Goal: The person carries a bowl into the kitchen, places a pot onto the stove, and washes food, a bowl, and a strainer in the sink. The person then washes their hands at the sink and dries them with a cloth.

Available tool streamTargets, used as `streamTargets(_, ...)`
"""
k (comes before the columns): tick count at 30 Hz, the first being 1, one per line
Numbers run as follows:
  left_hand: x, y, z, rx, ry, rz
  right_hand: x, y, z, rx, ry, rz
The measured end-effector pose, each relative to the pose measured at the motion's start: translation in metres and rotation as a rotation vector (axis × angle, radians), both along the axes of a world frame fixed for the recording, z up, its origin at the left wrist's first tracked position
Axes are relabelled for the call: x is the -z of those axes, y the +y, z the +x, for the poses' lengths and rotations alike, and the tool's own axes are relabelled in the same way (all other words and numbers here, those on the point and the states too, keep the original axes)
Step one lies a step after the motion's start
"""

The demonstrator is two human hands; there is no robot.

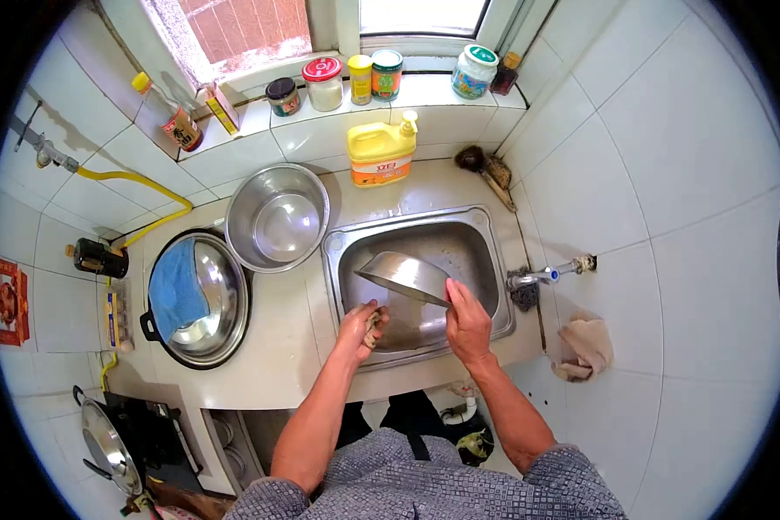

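Observation:
My right hand (468, 322) grips the rim of a metal basin (406, 276), which is tilted over the sink (504, 305) with its outer side toward me. Bunched in the closed fingers of my left hand (357, 329) is a pale, crumpled cloth (373, 330), held over the sink's near left corner, a little apart from the basin. The basin's inside is mostly hidden from view.
Left of the sink stands a larger steel basin (279, 217). Beside it, a blue cloth (178, 288) lies over a lidded pan (221, 334). A yellow detergent jug (380, 156) stands behind the sink, and a faucet (542, 276) projects from the right wall.

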State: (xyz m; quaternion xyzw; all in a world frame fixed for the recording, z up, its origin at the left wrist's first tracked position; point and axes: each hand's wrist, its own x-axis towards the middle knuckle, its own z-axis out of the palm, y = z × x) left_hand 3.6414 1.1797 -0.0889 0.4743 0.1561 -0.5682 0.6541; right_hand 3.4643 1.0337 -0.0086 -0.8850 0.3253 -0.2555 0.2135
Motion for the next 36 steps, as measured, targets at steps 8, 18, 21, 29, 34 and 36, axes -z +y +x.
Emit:
streamTargets(8,-0.044,0.007,0.005,0.130,0.053,-0.089,-0.062,0.038,-0.010,0.090,-0.087,-0.254)
streamTargets(18,-0.071,0.008,0.009,0.287,0.034,-0.161,-0.074,0.069,-0.011,0.359,-0.122,-0.300)
streamTargets(21,-0.075,0.007,0.010,0.303,0.074,-0.213,-0.053,0.082,-0.013,0.575,-0.222,0.085)
streamTargets(29,-0.131,0.020,0.033,0.250,-0.027,-0.251,0.021,0.157,0.025,0.598,-0.491,1.415)
streamTargets(34,-0.128,0.035,0.049,0.148,-0.098,-0.130,0.045,0.224,0.074,0.383,-0.342,1.568)
streamTargets(36,-0.116,0.043,0.054,0.130,-0.115,-0.129,0.047,0.242,0.088,0.325,-0.301,1.605)
